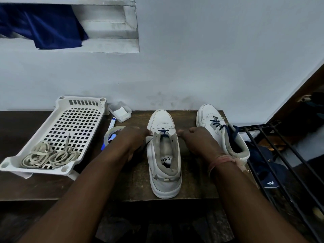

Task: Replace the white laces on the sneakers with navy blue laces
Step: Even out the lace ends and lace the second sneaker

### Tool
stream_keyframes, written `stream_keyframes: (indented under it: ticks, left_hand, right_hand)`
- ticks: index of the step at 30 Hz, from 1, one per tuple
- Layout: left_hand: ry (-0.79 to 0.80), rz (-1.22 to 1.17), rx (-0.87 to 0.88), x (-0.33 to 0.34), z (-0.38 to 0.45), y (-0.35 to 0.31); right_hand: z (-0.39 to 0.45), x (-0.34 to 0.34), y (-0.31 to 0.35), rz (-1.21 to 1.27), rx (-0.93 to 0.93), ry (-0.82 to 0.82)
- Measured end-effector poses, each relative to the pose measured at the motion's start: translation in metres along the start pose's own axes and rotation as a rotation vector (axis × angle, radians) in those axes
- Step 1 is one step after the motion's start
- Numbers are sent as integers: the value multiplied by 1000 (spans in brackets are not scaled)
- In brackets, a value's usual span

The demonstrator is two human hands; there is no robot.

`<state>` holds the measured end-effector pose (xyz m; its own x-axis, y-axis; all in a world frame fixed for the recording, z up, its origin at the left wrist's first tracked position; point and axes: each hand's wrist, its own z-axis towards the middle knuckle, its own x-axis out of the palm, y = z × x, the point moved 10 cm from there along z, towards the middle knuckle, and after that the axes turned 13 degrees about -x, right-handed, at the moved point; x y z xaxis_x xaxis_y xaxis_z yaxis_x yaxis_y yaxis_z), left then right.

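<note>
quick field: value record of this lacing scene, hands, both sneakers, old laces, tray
left hand: pinching a lace end at the near sneaker's left side
right hand: fingers curled at its right side; lace not visible in the grip
near sneaker: one navy lace bar across the lowest eyelets, rest unlaced
far sneaker: several navy rows, ends loose
white laces: heaped in the white tray
table: dark wood; tape roll beside the left hand

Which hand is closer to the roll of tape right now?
Left. The left hand sits right beside the roll of tape, overlapping its edge in view, while the right hand is across the middle sneaker from it.
</note>
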<state>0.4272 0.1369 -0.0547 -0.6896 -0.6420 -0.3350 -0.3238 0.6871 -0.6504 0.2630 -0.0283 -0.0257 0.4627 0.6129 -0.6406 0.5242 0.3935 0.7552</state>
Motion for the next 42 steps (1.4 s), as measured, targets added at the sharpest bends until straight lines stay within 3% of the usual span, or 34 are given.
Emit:
stream_keyframes:
  ticks: [4,9,13,16,21,25,30,35,42]
  left_hand:
    - [-119,124,163,-8,-13,-15]
    - [-142,159,258,-5,-29,-27]
    - [-408,146,430,-24,-57,-47]
    - [-326,158,497,-17,-73,-56]
    - [-93,247,362,8,-64,-36]
    - [-102,306,337,5,-64,-34]
    - [93,63,152,7,-45,-14]
    - [217,-168,-107,18,-28,11]
    - [284,-282,-221,24,-31,18]
  right_hand:
    - [-3,6,-3,6,19,-2]
    - [-5,5,14,66,35,-21]
    - [-9,-22,29,43,-8,-99]
    - [-12,-38,40,-51,-79,-140]
    - [-15,-33,70,133,-293,-208]
    - [-21,-23,93,118,-438,-178]
    - [-16,8,83,-104,-444,-45]
    - [-15,2,74,-229,-439,-60]
    - [-14,11,74,-305,-477,-47]
